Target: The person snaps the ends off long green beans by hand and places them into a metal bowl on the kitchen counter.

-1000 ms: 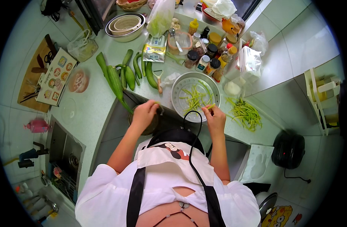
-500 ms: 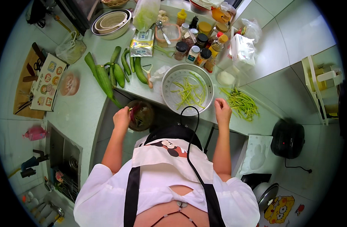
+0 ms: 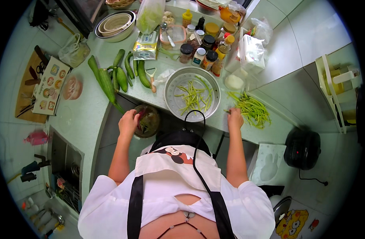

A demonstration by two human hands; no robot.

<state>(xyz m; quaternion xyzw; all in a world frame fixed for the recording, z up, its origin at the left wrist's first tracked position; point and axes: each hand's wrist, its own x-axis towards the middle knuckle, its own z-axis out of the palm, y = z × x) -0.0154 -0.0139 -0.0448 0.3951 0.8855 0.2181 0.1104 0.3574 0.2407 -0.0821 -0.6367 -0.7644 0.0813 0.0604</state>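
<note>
A wide silver perforated pan point(image 3: 169, 104) on the counter holds cut lengths of thin green stems point(image 3: 193, 96). To its right lies a loose heap of longer green stems point(image 3: 253, 110). My right hand point(image 3: 235, 120) rests at the heap's left edge, fingers pinched, with a small stem end poking out at the tips. Below the counter's front edge is a round bin point(image 3: 152, 132) with scraps and something dark red inside. My left hand point(image 3: 128, 122) is over the bin's left side, its fingers curled together; whatever they hold is hidden.
Green gourds point(image 3: 106, 84) and a peeler point(image 3: 152, 81) lie left of the pan. Seasoning jars point(image 3: 198, 56) crowd behind it. A sink point(image 3: 67, 159) is at the left, a black rice cooker point(image 3: 302, 150) at the right. A black cable point(image 3: 195, 147) hangs before me.
My right hand has shifted slightly down against the stem heap and now pinches a stem end. My left hand stays by the bin with its fingers turned more inward. The view has shifted slightly.
</note>
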